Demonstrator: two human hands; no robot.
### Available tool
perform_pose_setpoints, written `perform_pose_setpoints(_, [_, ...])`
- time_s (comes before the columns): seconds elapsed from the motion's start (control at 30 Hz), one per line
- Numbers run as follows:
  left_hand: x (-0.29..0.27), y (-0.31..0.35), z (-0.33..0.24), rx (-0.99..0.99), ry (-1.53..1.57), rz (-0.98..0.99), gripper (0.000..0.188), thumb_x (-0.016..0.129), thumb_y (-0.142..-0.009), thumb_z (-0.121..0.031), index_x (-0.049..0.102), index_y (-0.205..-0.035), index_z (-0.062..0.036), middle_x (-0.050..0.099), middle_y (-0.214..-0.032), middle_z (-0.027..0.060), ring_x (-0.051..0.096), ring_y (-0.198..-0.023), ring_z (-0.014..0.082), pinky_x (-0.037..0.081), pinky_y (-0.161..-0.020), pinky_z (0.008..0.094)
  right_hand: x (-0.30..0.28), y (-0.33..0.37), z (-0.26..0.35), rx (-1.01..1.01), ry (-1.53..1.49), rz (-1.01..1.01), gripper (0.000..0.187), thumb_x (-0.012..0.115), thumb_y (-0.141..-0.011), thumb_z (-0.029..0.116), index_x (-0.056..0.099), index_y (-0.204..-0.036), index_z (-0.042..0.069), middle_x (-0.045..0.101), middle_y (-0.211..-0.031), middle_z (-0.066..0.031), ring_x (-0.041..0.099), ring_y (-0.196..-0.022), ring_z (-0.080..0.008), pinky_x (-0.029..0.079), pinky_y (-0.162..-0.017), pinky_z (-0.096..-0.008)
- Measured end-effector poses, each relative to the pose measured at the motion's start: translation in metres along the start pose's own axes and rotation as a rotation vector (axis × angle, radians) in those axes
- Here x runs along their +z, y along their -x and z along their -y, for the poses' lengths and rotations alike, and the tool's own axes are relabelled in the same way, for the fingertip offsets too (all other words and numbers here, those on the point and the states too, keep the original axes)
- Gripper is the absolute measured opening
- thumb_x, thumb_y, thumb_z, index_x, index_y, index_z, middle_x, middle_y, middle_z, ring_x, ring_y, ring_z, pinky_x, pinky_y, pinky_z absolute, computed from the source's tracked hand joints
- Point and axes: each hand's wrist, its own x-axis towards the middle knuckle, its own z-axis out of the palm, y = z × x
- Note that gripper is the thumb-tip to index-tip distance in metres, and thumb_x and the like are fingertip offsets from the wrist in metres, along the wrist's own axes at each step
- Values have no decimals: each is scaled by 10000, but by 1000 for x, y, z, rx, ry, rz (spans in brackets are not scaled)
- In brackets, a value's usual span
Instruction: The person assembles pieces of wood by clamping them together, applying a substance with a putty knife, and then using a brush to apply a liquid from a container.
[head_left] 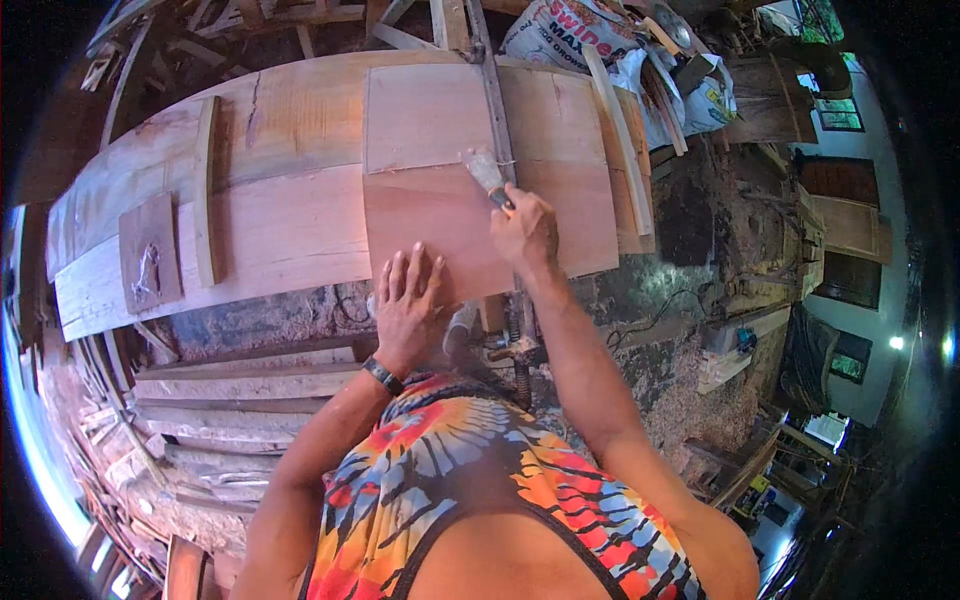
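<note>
Scraper handle [502, 200] mostly hidden inside right grip [527, 232].

The wood panel [432, 213] looks smooth and matt.

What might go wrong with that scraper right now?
The scraper in the right hand is at a board seam; its corner might dig in. The clamp bar close beside it could catch it. The left hand rests on the lower board; a slip might reach that hand.
</note>
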Motion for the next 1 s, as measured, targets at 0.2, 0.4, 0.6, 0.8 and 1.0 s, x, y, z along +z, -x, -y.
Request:
perform_pose_setpoints(0.2, [-5, 4, 7, 11, 71, 33, 737, 706, -830, -358, 457, -1480, -116, 299, -1592, 182, 271, -1449, 420, 193, -1202, 544, -41, 3, -14, -18, 46, 134, 441, 666, -797, 184, 694, -1232, 116, 679, -957, -198, 674, -911, -381, 535, -821, -467])
perform_pose_setpoints(0.4, [-3, 6, 12, 27, 8, 90, 723, 662, -865, -402, 439, -1504, -148, 272, -1609, 178, 271, -1448, 421, 189, -1206, 539, -43, -46, -20, -115, 101, 323, 431, 661, -792, 222, 717, -1207, 121, 707, -1022, -179, 687, -963, -350, 538, -853, -418])
perform_pose_setpoints(0.6, [1, 6, 9, 20, 34, 33, 751, 683, -827, -393, 448, -1498, -150, 281, -1607, 172, 277, -1445, 421, 187, -1207, 543, -22, -89, -13, -346, -22, 444, 428, 670, -754, 149, 724, -1172, 72, 717, -1091, -193, 709, -969, -300, 549, -864, -357])
perform_pose_setpoints(0.8, [-1, 6, 11, 35, 62, 22, 758, 685, -824, -348, 431, -1508, -144, 280, -1604, 187, 292, -1437, 425, 195, -1202, 554, 17, -103, 44, -503, 51, 477, 394, 684, -755, 112, 732, -1144, 69, 736, -1063, -167, 719, -944, -257, 552, -856, -327])
perform_pose_setpoints(1.0, [6, 11, 20, 82, 62, -100, 604, 657, -798, -233, 524, -1359, -54, 391, -1494, 238, 345, -1372, 468, 244, -1170, 606, 47, -70, 159, -740, -268, 482, 307, 667, -796, 119, 739, -1091, 76, 733, -1047, -170, 722, -933, -251, 550, -836, -339])
